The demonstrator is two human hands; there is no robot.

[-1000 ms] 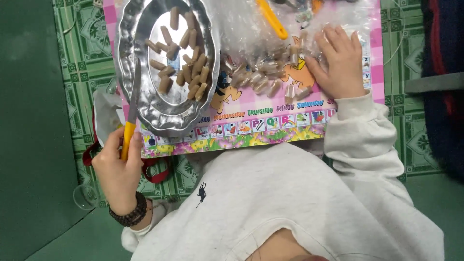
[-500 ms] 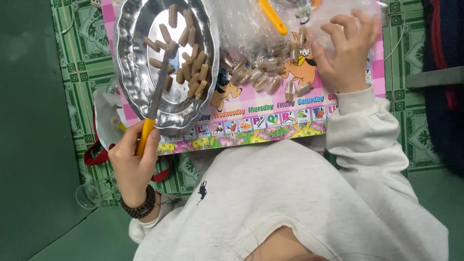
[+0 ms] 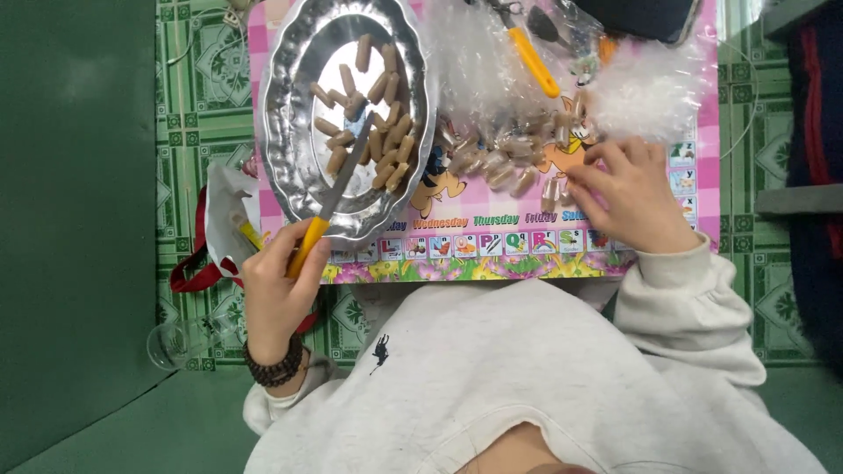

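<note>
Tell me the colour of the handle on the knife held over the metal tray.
The knife handle is yellow-orange, gripped in the left hand; the head view shows it.

The person wears a loose pale grey sweatshirt (image 3: 527, 369) with a small dark emblem on the chest, ribbed cuffs bunched just behind each hand, and a dark beaded bracelet (image 3: 274, 367) round the wrist behind the left hand (image 3: 277, 290).

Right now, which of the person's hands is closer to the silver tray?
Left. The left hand sits just below the silver tray's rim, holding a yellow-handled knife whose blade lies in it. The right hand is off to the side, on the pink mat.
</note>
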